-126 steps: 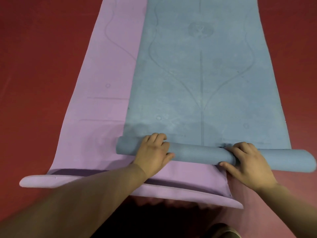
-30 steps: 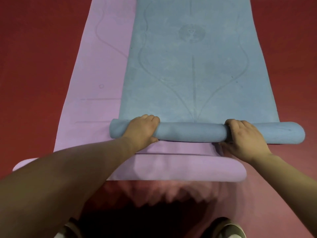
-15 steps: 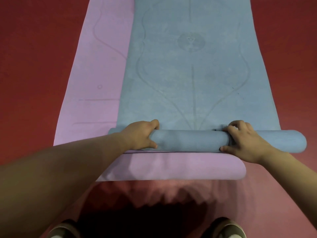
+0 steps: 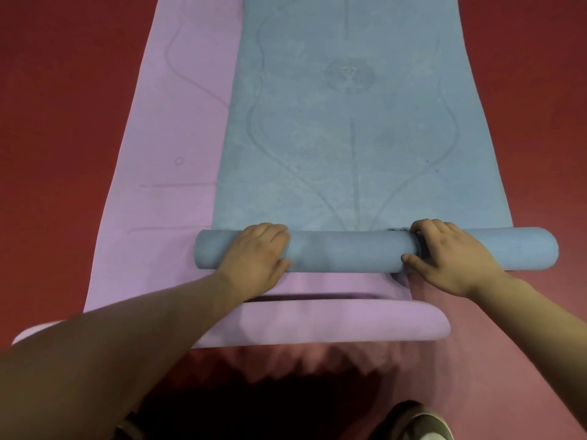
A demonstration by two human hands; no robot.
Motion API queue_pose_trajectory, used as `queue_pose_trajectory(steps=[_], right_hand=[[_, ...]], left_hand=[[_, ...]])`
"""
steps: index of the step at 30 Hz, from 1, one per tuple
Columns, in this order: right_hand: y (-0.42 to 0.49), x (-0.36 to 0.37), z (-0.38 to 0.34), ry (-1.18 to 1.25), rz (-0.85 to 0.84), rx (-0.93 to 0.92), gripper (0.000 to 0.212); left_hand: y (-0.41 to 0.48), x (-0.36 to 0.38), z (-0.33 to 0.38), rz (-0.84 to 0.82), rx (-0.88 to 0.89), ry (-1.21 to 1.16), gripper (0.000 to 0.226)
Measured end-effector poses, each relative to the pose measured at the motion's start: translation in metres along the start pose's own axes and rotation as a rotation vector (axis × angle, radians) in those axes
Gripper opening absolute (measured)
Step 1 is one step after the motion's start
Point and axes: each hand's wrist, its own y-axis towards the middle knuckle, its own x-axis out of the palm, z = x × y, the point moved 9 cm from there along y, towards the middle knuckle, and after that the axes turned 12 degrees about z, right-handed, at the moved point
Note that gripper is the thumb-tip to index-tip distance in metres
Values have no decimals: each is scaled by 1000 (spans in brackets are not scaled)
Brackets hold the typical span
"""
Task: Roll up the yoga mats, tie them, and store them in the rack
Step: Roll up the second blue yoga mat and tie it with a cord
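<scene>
Together, left hand [image 4: 255, 257] and right hand [image 4: 451, 254] wrap a curled grip around the part-rolled blue mat [image 4: 349, 252], lying over the purple mat [image 4: 158, 185].

One head-worn camera looks forward and steeply down, seemingly from close above the floor [image 4: 47, 122].

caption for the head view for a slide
Left hand and right hand grip the rolled end of a blue yoga mat overlapping a purple mat on red floor

Arms outstretched, left grip [image 4: 254, 255] and right grip [image 4: 451, 254] curled, palms down.
</scene>
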Motion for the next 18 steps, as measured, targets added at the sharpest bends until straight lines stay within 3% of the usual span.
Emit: queue_pose_trajectory(steps=[3,5,9,18], right_hand=[[-5,1,0,18,12,-33,79],[-7,4,0,2,15,-15,90],[-4,4,-1,-12,63,11,77],[6,-10,-4,-37,58,-11,68]], left_hand=[[-4,9,3,-91,-11,55,73],[0,14,5,-118,-41,83,77],[9,12,3,-63,-47,55,58],[28,4,-12,-220,-89,-22,49]])
